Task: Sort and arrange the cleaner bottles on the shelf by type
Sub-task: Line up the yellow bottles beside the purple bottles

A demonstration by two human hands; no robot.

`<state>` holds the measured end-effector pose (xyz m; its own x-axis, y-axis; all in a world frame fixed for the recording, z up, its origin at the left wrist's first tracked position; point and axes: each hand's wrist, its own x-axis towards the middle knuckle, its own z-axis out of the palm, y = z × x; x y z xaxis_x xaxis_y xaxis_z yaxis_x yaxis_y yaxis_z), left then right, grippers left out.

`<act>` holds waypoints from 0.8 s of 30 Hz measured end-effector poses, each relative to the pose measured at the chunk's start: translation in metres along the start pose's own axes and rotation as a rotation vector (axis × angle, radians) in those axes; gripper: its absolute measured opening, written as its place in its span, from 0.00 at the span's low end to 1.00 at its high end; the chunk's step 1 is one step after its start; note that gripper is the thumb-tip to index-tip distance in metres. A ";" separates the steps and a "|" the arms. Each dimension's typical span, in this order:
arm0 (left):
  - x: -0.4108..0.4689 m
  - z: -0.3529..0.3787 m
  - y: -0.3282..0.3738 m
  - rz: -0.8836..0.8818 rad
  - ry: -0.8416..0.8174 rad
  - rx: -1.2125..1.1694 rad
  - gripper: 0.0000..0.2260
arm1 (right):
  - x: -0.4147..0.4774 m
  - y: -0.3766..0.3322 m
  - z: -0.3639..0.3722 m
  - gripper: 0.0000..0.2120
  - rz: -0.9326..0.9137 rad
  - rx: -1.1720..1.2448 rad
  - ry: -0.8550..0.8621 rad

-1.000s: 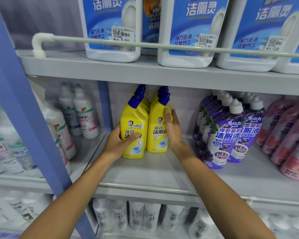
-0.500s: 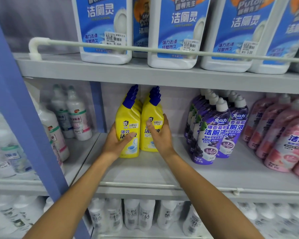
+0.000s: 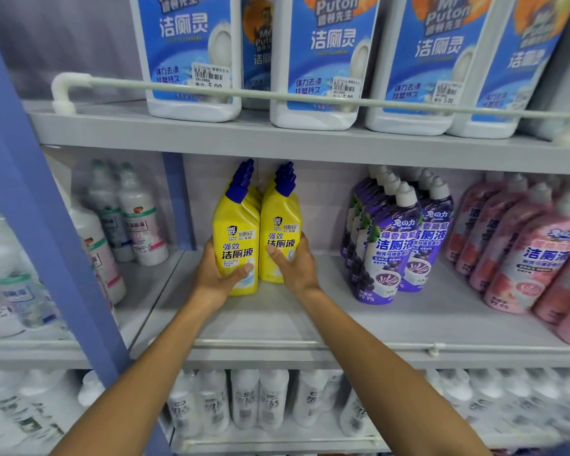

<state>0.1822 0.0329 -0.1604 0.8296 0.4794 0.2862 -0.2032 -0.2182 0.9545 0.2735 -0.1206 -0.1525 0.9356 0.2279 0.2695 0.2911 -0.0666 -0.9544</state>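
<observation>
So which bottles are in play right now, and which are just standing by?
In play: left yellow blue-capped plastic bottle, gripped by left hand; right yellow blue-capped plastic bottle, gripped by right hand.
Standing by: purple white-capped bottles; pink bottles; white blue-labelled jugs above.

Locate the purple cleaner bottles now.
Head view, middle shelf, right of centre: the purple cleaner bottles stand between the yellow bottles and the pink bottles.

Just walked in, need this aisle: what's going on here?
A person is handling two rows of yellow bottles on the middle shelf. The left hand grips the left yellow bottle, the right hand the right yellow bottle. Both stand upright, side by side. Purple bottles and pink bottles stand grouped further right.
</observation>
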 end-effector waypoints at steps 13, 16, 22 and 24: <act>-0.005 -0.019 -0.004 -0.093 -0.069 0.114 0.40 | -0.010 0.001 -0.014 0.20 0.100 -0.284 -0.072; -0.005 -0.021 -0.001 -0.107 -0.101 0.103 0.40 | -0.006 0.000 -0.019 0.21 0.109 -0.328 -0.138; -0.005 -0.020 -0.001 -0.103 -0.150 0.088 0.39 | 0.004 -0.007 -0.022 0.36 0.156 -0.465 -0.251; -0.004 -0.021 0.000 -0.112 -0.159 0.084 0.41 | 0.005 -0.010 -0.023 0.40 0.165 -0.506 -0.278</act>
<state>0.1681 0.0487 -0.1596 0.9177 0.3656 0.1556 -0.0665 -0.2448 0.9673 0.2801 -0.1410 -0.1387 0.9092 0.4161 0.0147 0.2694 -0.5611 -0.7827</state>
